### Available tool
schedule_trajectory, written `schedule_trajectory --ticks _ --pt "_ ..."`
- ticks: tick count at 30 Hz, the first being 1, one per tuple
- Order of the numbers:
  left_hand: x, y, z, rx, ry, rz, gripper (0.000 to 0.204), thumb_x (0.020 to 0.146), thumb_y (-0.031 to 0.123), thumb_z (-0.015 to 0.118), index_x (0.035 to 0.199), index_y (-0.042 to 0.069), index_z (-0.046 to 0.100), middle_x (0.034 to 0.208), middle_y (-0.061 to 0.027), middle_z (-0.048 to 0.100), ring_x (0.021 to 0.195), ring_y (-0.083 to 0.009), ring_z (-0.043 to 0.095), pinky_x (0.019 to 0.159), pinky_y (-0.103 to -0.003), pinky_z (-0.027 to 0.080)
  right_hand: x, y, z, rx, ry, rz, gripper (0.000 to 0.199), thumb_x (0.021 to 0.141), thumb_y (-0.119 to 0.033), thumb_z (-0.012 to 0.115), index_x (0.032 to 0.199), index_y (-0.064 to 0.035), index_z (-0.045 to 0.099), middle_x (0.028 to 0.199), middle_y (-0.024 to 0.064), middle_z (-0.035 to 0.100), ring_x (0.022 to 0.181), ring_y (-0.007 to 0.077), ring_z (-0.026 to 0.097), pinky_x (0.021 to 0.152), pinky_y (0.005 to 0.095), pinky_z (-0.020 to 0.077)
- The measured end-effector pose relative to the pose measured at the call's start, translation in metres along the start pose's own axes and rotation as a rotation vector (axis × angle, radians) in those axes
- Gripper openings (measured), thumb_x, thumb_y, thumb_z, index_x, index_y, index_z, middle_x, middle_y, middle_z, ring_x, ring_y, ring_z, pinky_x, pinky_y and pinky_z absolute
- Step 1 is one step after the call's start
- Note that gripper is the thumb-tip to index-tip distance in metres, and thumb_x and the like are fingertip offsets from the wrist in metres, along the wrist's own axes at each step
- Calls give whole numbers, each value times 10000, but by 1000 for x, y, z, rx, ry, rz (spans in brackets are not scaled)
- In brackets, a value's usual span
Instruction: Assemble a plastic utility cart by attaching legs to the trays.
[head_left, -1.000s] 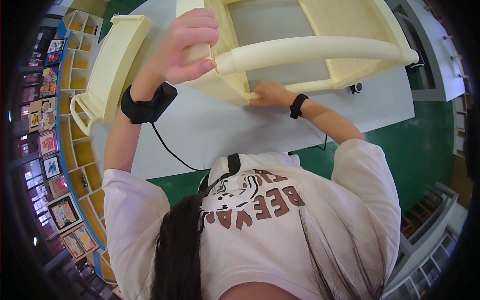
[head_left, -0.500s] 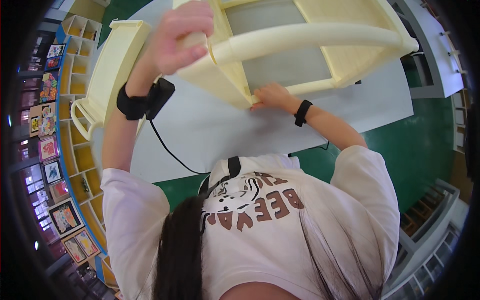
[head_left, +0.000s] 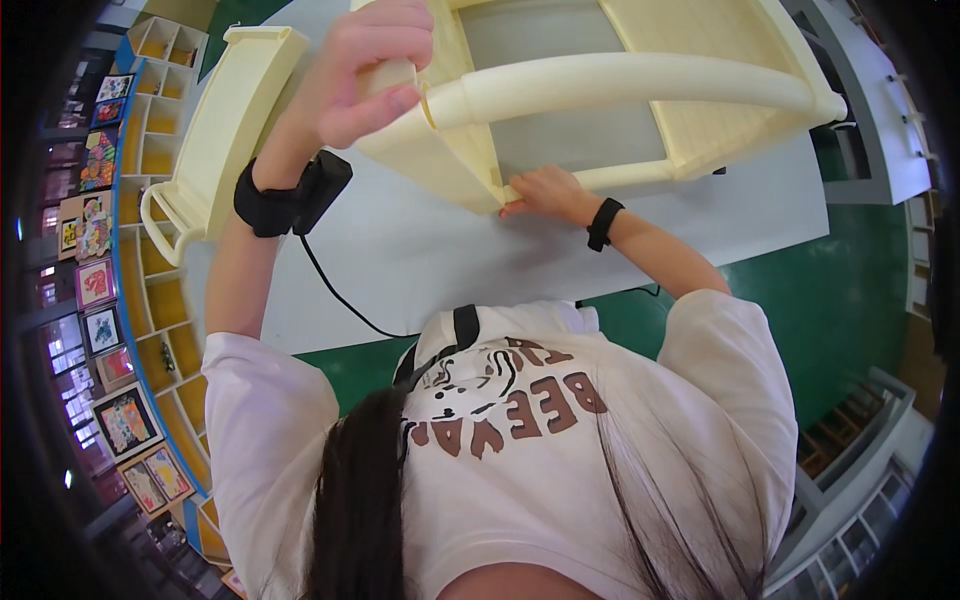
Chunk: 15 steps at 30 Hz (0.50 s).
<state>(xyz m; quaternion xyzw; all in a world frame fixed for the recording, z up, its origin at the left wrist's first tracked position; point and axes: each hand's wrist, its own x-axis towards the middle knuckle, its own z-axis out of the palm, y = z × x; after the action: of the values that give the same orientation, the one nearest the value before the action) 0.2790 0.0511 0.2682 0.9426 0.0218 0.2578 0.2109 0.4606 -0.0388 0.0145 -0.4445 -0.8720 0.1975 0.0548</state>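
A cream plastic frame (head_left: 640, 80) with side panels and round crossbars stands on the grey-white table (head_left: 420, 260) in front of me. My left hand (head_left: 375, 75) is closed round the upper left corner of the frame, beside the end of its thick top bar. Lower down, my right hand (head_left: 545, 195) grips the near lower bar where it meets the left panel. The fingertips of that hand are partly hidden, and whether they hold a small part cannot be seen.
Left of the frame lies another cream plastic piece (head_left: 215, 130), tray-like with a looped end. A black cable (head_left: 340, 290) runs from my left wrist across the table. Shelving with framed pictures (head_left: 130, 420) lines the left; a white-grey unit (head_left: 870, 110) stands at the right.
Both hands keep their holds on the frame. The view has tilted very slightly, and the frame's right end sits a little lower in the picture.
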Motion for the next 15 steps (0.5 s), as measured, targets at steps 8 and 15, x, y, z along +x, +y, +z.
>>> schedule_trajectory --ticks 8,15 --pt "7 -7 -14 -27 21 -5 465 711 431 449 673 -32 434 662 -124 409 637 -255 396 631 -332 338 -3 -5 -19 -46 26 -11 529 641 -571 532 620 -43 507 582 123 528 578 299 535 517 366 412" --pt "7 19 2 -32 -61 36 324 528 259 645 695 16 513 790 -134 519 750 -324 475 660 -361 391 -36 -11 15 16 125 39 510 623 -554 560 627 -45 513 592 116 546 584 282 558 514 374 424"
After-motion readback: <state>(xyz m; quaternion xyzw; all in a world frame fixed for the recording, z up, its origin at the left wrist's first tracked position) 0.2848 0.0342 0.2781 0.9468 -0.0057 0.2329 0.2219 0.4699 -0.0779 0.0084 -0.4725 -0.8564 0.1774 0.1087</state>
